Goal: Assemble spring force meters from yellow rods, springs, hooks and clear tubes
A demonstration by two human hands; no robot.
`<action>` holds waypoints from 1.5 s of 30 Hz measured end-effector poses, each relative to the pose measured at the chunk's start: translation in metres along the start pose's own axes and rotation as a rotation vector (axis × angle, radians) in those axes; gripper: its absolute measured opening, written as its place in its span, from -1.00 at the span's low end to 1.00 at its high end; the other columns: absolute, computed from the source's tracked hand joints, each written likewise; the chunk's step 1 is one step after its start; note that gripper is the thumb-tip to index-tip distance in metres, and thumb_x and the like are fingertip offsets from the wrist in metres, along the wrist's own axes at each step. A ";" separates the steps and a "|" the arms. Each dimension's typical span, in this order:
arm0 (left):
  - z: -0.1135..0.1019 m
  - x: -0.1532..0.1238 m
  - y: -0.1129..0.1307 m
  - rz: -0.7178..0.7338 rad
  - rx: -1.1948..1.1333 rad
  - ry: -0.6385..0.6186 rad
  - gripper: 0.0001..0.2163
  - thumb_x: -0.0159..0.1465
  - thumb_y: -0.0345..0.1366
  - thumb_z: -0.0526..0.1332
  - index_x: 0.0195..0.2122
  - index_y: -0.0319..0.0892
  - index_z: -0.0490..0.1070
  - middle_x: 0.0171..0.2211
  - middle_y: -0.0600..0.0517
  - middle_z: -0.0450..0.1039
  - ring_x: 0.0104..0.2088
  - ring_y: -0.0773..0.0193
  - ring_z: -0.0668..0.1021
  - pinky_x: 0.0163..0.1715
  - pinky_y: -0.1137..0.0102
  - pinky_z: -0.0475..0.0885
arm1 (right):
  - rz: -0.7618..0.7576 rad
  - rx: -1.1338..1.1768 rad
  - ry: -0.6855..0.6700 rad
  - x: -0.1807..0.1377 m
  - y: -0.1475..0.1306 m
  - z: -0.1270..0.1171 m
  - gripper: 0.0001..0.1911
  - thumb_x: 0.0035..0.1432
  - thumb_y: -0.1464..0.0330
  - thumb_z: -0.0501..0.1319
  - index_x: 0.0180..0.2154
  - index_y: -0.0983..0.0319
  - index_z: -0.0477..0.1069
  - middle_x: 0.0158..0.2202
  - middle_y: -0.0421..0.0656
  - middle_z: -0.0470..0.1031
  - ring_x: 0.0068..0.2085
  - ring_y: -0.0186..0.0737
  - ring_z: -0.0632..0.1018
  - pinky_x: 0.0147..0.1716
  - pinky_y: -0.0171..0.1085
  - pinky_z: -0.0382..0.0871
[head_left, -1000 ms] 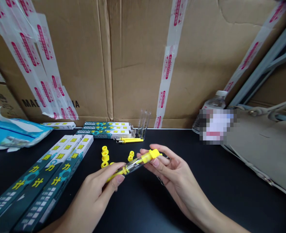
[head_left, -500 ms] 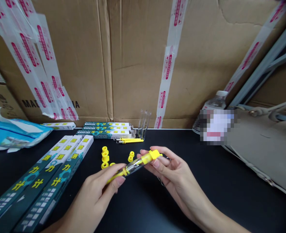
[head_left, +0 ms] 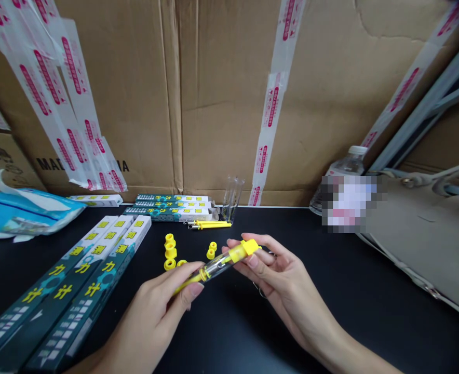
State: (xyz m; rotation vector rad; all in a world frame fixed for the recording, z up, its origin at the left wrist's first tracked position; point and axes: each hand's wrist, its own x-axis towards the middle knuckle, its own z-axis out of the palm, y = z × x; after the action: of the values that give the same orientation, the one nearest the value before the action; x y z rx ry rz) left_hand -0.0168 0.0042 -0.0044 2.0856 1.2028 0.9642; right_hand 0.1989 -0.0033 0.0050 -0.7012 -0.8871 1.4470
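Observation:
Both hands hold one clear tube with yellow ends [head_left: 218, 265], tilted up to the right above the black table [head_left: 369, 291]. My left hand [head_left: 163, 301] pinches its lower end, where a thin yellow rod sticks out. My right hand [head_left: 276, 280] grips the upper end by the yellow cap [head_left: 248, 247]. Several small yellow caps [head_left: 170, 253] lie on the table just behind the tube. A thin metal ring shows under my right hand.
Three long dark boxes with yellow print [head_left: 62, 291] lie at the left. More such boxes [head_left: 171, 206], a yellow rod [head_left: 208, 225] and clear tubes [head_left: 231, 200] sit by the cardboard wall [head_left: 221, 104]. A blue-white bag [head_left: 23, 215] lies far left. A water bottle [head_left: 344, 166] and beige bag [head_left: 428, 234] stand right.
Almost nothing has changed; both hands keep hold of the tube in the same place, and the view has shifted very slightly.

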 end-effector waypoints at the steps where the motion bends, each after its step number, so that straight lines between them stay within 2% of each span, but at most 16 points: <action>1: 0.000 0.000 0.000 0.004 0.001 -0.002 -0.72 0.39 -0.17 0.11 -0.01 -0.06 0.56 -0.50 0.14 0.49 -0.48 0.32 0.54 -0.40 0.54 0.45 | -0.008 0.000 0.003 0.000 0.000 0.000 -0.77 0.14 0.38 0.44 -0.16 0.21 0.50 -0.12 -0.09 0.69 0.00 -0.08 0.65 0.15 -0.01 0.45; 5: 0.000 -0.001 0.001 0.017 -0.002 0.009 -0.72 0.39 -0.17 0.11 -0.02 -0.06 0.56 -0.52 0.14 0.48 -0.50 0.32 0.53 -0.42 0.55 0.45 | -0.023 0.024 0.026 -0.002 -0.001 0.004 -0.78 0.13 0.41 0.45 -0.39 0.20 0.41 -0.16 -0.14 0.70 -0.02 -0.10 0.66 0.13 -0.02 0.46; 9: 0.000 -0.002 0.001 0.011 0.000 0.021 -0.73 0.39 -0.16 0.12 -0.02 -0.05 0.57 -0.53 0.14 0.46 -0.50 0.32 0.52 -0.40 0.54 0.46 | -0.017 0.021 0.038 -0.004 -0.002 0.005 -0.76 0.14 0.40 0.44 -0.41 0.19 0.39 -0.18 -0.15 0.71 -0.03 -0.13 0.66 0.12 -0.08 0.46; 12: 0.000 -0.001 0.002 0.004 0.000 0.012 -0.73 0.39 -0.16 0.13 -0.03 -0.04 0.57 -0.51 0.14 0.47 -0.49 0.32 0.52 -0.39 0.55 0.45 | 0.003 0.017 0.029 -0.003 -0.001 0.003 -0.81 0.14 0.38 0.44 -0.23 0.16 0.48 -0.18 -0.15 0.71 -0.02 -0.14 0.66 0.13 -0.08 0.45; 14: 0.000 -0.001 0.002 0.000 -0.002 0.003 -0.74 0.40 -0.16 0.13 -0.02 -0.04 0.56 -0.50 0.14 0.48 -0.49 0.33 0.52 -0.39 0.55 0.45 | 0.019 0.018 0.024 -0.002 -0.001 0.001 -0.66 0.14 0.38 0.45 -0.05 0.14 0.48 -0.16 -0.14 0.70 -0.03 -0.15 0.66 0.14 -0.08 0.44; 16: 0.000 -0.001 0.002 0.000 -0.004 0.000 -0.73 0.40 -0.16 0.13 -0.02 -0.06 0.56 -0.49 0.14 0.49 -0.49 0.33 0.52 -0.40 0.56 0.45 | 0.026 0.013 0.012 -0.002 -0.001 0.000 -0.63 0.14 0.37 0.45 -0.01 0.16 0.49 -0.14 -0.13 0.70 -0.03 -0.16 0.66 0.14 -0.09 0.44; 19: -0.001 -0.002 0.003 -0.001 -0.002 0.000 -0.74 0.40 -0.17 0.13 -0.03 -0.07 0.56 -0.50 0.14 0.49 -0.50 0.32 0.52 -0.40 0.54 0.44 | 0.028 0.018 0.003 -0.002 -0.003 0.001 -0.86 0.14 0.39 0.44 -0.26 0.18 0.52 -0.15 -0.15 0.69 -0.02 -0.17 0.65 0.14 -0.13 0.45; 23: 0.000 -0.002 0.004 -0.006 -0.008 -0.012 -0.74 0.40 -0.17 0.11 -0.04 -0.06 0.55 -0.50 0.14 0.49 -0.50 0.32 0.52 -0.43 0.53 0.43 | 0.043 0.052 0.016 -0.003 -0.004 0.003 -0.79 0.12 0.41 0.45 -0.43 0.20 0.44 -0.26 -0.19 0.69 0.01 -0.15 0.64 0.16 -0.11 0.42; 25: 0.000 -0.002 0.004 -0.008 -0.005 -0.014 -0.74 0.40 -0.16 0.11 -0.04 -0.06 0.55 -0.49 0.14 0.49 -0.50 0.32 0.53 -0.43 0.54 0.43 | 0.056 0.052 0.020 -0.002 -0.004 0.003 -0.85 0.11 0.40 0.46 -0.34 0.20 0.50 -0.24 -0.17 0.69 0.01 -0.12 0.64 0.19 -0.07 0.39; 28: -0.001 -0.001 0.005 -0.017 0.008 -0.011 -0.72 0.40 -0.15 0.11 -0.04 -0.09 0.55 -0.50 0.13 0.49 -0.49 0.31 0.53 -0.42 0.54 0.43 | 0.068 0.074 0.028 -0.001 -0.003 0.002 -0.69 0.12 0.39 0.46 -0.09 0.16 0.52 -0.18 -0.15 0.70 -0.01 -0.12 0.65 0.20 -0.03 0.38; 30: -0.001 0.000 0.006 -0.016 0.014 -0.010 -0.72 0.40 -0.15 0.10 -0.05 -0.11 0.56 -0.51 0.13 0.48 -0.50 0.31 0.52 -0.43 0.54 0.43 | 0.073 0.073 0.015 -0.001 -0.003 0.001 -0.66 0.13 0.39 0.44 -0.04 0.18 0.52 -0.16 -0.13 0.70 -0.01 -0.13 0.65 0.20 -0.02 0.38; 34: -0.001 0.000 0.007 -0.010 0.014 -0.003 -0.72 0.39 -0.15 0.11 -0.08 -0.11 0.56 -0.52 0.13 0.48 -0.51 0.31 0.52 -0.45 0.54 0.43 | 0.070 0.075 -0.012 -0.003 -0.004 0.001 -0.88 0.15 0.42 0.43 -0.27 0.20 0.53 -0.15 -0.14 0.69 0.00 -0.14 0.64 0.20 -0.02 0.37; 37: -0.001 0.001 0.007 -0.006 0.013 0.004 -0.73 0.39 -0.16 0.12 -0.08 -0.11 0.57 -0.52 0.13 0.48 -0.51 0.31 0.53 -0.45 0.54 0.44 | 0.075 0.091 -0.013 -0.003 -0.005 0.001 -0.86 0.15 0.43 0.43 -0.39 0.21 0.49 -0.15 -0.15 0.69 0.01 -0.14 0.64 0.20 -0.04 0.37; 39: -0.001 0.001 0.007 -0.004 0.016 0.005 -0.74 0.38 -0.16 0.12 -0.09 -0.10 0.57 -0.52 0.13 0.49 -0.51 0.31 0.53 -0.45 0.54 0.44 | 0.085 0.087 -0.006 -0.003 -0.004 0.000 -0.86 0.15 0.42 0.43 -0.23 0.20 0.54 -0.15 -0.14 0.69 0.01 -0.14 0.64 0.21 -0.05 0.37; 42: -0.002 0.001 0.008 -0.008 0.017 0.000 -0.73 0.39 -0.15 0.11 -0.08 -0.08 0.57 -0.53 0.14 0.49 -0.51 0.31 0.53 -0.45 0.54 0.43 | 0.102 0.097 0.006 -0.001 -0.003 -0.002 -0.57 0.16 0.41 0.43 0.06 0.13 0.48 -0.14 -0.15 0.69 0.00 -0.17 0.64 0.21 -0.06 0.38; 45: -0.002 0.001 0.007 -0.017 0.015 -0.006 -0.72 0.39 -0.15 0.11 -0.06 -0.08 0.57 -0.52 0.13 0.49 -0.50 0.31 0.53 -0.43 0.54 0.44 | 0.107 0.087 -0.004 0.000 -0.002 -0.003 -0.62 0.16 0.40 0.43 0.03 0.18 0.52 -0.12 -0.13 0.69 0.00 -0.18 0.64 0.20 -0.11 0.40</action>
State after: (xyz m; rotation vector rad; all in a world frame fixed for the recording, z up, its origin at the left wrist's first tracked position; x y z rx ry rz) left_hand -0.0144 0.0017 0.0024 2.0851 1.2266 0.9431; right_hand 0.2028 -0.0034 0.0049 -0.6893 -0.7942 1.5727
